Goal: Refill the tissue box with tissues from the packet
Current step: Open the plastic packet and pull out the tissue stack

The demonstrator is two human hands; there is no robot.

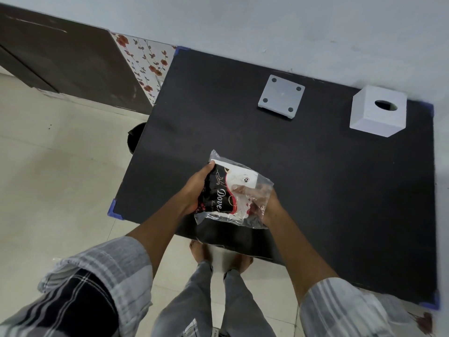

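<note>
A plastic tissue packet (230, 190), black and white with red trim, is held above the near edge of the black table (315, 190). My left hand (196, 190) grips its left side. My right hand (269, 205) holds its right end, and its fingers show through the clear plastic. A white cube tissue box (377, 117) with a round hole on top stands at the table's far right. Its flat white base plate (281, 95), with a dark pad in each corner, lies apart from it near the far edge.
A pale wall runs behind the table. A dark cabinet (60, 59) and a floral panel (145, 64) stand at the left. A dark bin (134, 137) pokes out beside the table's left edge. Blue guards cap the table's corners. My feet are on the tiled floor.
</note>
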